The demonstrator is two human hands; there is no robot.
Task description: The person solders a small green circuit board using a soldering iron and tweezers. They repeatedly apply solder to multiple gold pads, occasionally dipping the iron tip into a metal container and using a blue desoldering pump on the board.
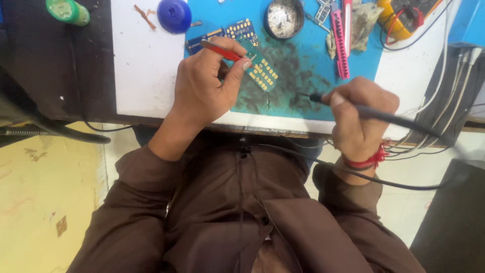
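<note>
Now, pinching red tweezers point(222, 50) in the left hand point(204, 83), thumb and fingers closed tight round them, tips down on the near corner of the green board point(262, 71). Lying flat on the blue mat point(303, 71), that board, just off the left thumb, gold pads up. Gripping the iron point(384, 117) like a pen in the right hand point(361, 119), fist closed, tip point(316, 97) low over the mat, near the board's right edge but apart from it.

Looks like a hold-and-solder step. Best, probably, to press down through the tweezers, not sideways, to stop the board skating across the grimy mat. Worth planting the right wrist on the tabletop point(144, 65) edge for a steady tip. Better to come in low from the right and touch pad and part together, briefly. Wise to watch the cable point(353, 172) trailing across the lap, to avoid a tug mid-joint.

Up top: a round tin point(284, 18), within reach for cleaning or tinning the tip, as far as can be judged. Beside it a pink tool point(342, 40) and a yellow meter point(404, 17). Further left, a blue board point(227, 33) behind the tweezers, well clear of the iron.
</note>
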